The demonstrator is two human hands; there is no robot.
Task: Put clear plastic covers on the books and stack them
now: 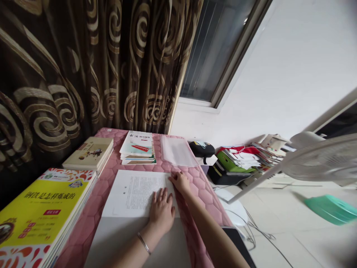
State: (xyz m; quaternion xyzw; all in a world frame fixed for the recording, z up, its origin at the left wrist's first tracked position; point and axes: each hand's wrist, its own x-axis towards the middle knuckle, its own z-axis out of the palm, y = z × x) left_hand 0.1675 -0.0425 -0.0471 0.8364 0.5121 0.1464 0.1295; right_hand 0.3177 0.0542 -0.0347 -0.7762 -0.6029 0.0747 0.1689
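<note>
An open book (122, 203) lies on the pink quilted surface, its far page printed with columns of small text and its near page plain and shaded grey. My left hand (162, 211) rests flat on the printed page, fingers spread, with a silver bangle on the wrist. At the far right corner of that page is my right hand (180, 182). Its fingers are bent and closed together on the page edge; the fingertips are partly hidden.
Book stacks stand at the left, with a yellow-covered book (52, 204) and a beige book (88, 152) on top. Beyond the open book lie booklets (138, 145) and a clear plastic sleeve (178, 150). A white fan (320, 160) and loose cables (253, 223) are at the right.
</note>
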